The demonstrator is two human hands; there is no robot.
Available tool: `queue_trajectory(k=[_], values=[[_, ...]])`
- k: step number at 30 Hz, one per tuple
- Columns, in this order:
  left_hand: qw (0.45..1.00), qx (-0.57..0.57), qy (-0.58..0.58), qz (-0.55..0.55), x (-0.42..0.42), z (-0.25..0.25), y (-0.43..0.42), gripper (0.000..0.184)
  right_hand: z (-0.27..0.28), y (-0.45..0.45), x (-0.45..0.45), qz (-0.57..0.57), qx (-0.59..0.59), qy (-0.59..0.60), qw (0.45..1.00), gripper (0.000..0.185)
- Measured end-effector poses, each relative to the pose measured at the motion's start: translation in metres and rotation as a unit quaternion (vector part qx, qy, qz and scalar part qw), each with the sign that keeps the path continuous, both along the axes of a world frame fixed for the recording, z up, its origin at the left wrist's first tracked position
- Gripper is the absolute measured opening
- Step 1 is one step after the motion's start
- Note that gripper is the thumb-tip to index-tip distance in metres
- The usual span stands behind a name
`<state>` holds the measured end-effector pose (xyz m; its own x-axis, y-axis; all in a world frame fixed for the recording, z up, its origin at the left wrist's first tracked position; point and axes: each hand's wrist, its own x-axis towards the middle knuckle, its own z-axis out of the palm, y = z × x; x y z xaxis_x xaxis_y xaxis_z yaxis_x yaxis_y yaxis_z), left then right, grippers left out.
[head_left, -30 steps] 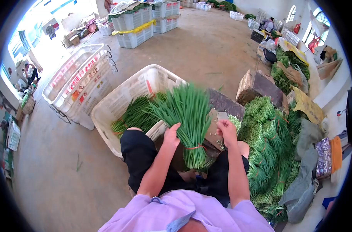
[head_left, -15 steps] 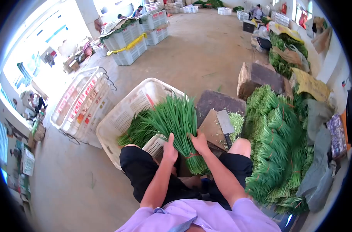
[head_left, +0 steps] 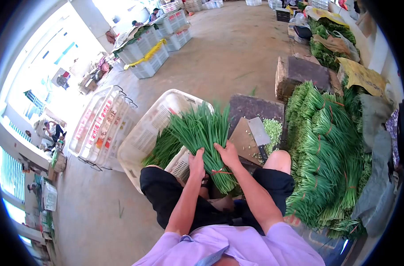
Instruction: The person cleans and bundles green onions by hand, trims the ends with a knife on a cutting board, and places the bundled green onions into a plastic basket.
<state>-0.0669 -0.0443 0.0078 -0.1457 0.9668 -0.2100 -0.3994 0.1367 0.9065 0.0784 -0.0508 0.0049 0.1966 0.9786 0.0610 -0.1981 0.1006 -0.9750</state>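
Note:
A bundle of long green chives (head_left: 206,133), tied near its cut end with a red band (head_left: 221,171), rests between my two hands over my lap. My left hand (head_left: 196,163) is closed around the bundle's left side, thumb on top. On the other side my right hand (head_left: 227,155) grips it, thumb also uppermost. The leafy tips fan out over the near edge of a white plastic crate (head_left: 142,116), where more chives (head_left: 163,148) lie. To the right, a cleaver (head_left: 258,133) lies on a brown board (head_left: 244,141) beside chopped pale stem ends (head_left: 273,131).
Many tied chive bundles (head_left: 328,155) are piled at my right. White crates (head_left: 97,126) stand on the left, and covered crate stacks (head_left: 144,55) are farther back. A dark-topped block (head_left: 306,73) sits ahead right. Other people (head_left: 55,131) sit in the background.
The bundle's leafy tips have spread wider, and my hands sit slightly higher on it. The whole view has shifted a little as my head turned.

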Motion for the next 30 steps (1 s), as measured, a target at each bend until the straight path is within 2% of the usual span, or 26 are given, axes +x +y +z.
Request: queue_trajectory(k=[7, 10, 13, 17, 19, 20, 21, 23, 24, 25, 27, 29, 30], values=[[0.999, 0.028, -0.032, 0.002, 0.001, 0.004, -0.004, 0.031, 0.024, -0.010, 0.012, 0.035, -0.029, -0.030, 0.999, 0.032], [0.996, 0.016, -0.081, -0.020, 0.001, -0.006, -0.003, 0.030, 0.032, -0.016, 0.021, 0.079, -0.046, -0.084, 0.992, 0.044], [0.995, 0.011, -0.093, -0.023, 0.005, -0.009, -0.005, 0.030, 0.019, -0.016, 0.034, 0.068, -0.041, -0.164, 0.983, 0.047], [0.994, 0.036, -0.094, -0.031, 0.001, -0.030, -0.005, 0.030, 0.043, -0.027, 0.062, 0.057, -0.100, -0.201, 0.973, 0.044], [0.996, 0.017, -0.089, -0.014, 0.001, -0.033, -0.005, 0.030, 0.052, -0.022, 0.079, 0.040, -0.102, -0.342, 0.933, 0.042], [0.995, 0.018, -0.094, -0.021, 0.001, -0.033, -0.006, 0.030, 0.069, -0.022, 0.076, 0.006, -0.106, -0.266, 0.958, 0.030], [0.995, 0.016, -0.099, -0.025, 0.001, -0.034, -0.006, 0.030, 0.079, -0.018, 0.076, 0.002, -0.110, -0.271, 0.956, 0.030], [0.996, 0.028, -0.074, -0.033, 0.003, -0.035, -0.006, 0.031, 0.099, -0.012, 0.075, -0.043, -0.036, -0.225, 0.973, 0.017], [0.996, 0.027, -0.081, -0.035, 0.005, -0.034, -0.007, 0.033, 0.125, -0.014, 0.066, -0.058, -0.024, -0.256, 0.965, 0.011], [0.995, 0.027, -0.084, -0.042, 0.005, -0.033, -0.008, 0.033, 0.128, -0.009, 0.063, -0.066, -0.026, -0.259, 0.963, 0.011], [0.993, 0.032, -0.098, -0.053, 0.007, -0.031, -0.008, 0.035, 0.143, 0.003, 0.058, -0.066, 0.140, -0.363, 0.919, 0.011], [0.994, 0.027, -0.092, -0.057, 0.007, -0.028, -0.009, 0.035, 0.152, 0.007, 0.057, -0.043, 0.114, -0.393, 0.912, 0.013], [0.993, 0.032, -0.092, -0.063, 0.007, -0.025, -0.011, 0.035, 0.152, 0.014, 0.057, -0.041, 0.167, -0.459, 0.871, 0.014]])
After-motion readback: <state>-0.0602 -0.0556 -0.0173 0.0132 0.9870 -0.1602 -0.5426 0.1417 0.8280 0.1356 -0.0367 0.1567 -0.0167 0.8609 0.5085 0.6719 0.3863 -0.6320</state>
